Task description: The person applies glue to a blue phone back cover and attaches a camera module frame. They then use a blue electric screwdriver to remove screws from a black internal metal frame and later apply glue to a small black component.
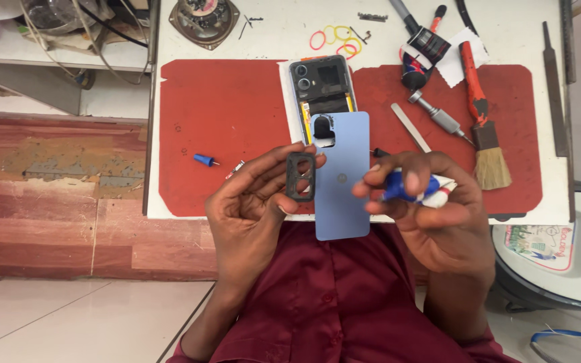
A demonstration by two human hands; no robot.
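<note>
- The white workbench [250,40] carried a large red rubber work mat [223,128], which spanned most of its top.
- An opened dark smartphone body [322,84], internals exposed, lay upright on the mat's far middle, partly overlapped by the light-blue plastic back cover [341,181].
- The back cover lay on the near edge of the mat and overhung it toward the person's maroon shirt [344,296]; its camera cut-out faced the phone body.
- A red-handled brush with pale bristles [484,128] and a metal-shafted precision screwdriver [438,117] lay on the mat's right side, well apart from both hands.
- The left hand [250,202] grasped a small black rectangular camera frame [300,176] by its edges between thumb and fingertips, just beside the cover.
- The right hand [432,202] was clenched around a small blue-and-white tube [415,188], nozzle end toward the frame.
- Judgement: the frame was best held by the rim only, with the tube squeezed lightly so any bead stayed thin and clear of the lens openings.
- A small blue cone-shaped bit [204,160] rested on the mat to the left.
</note>
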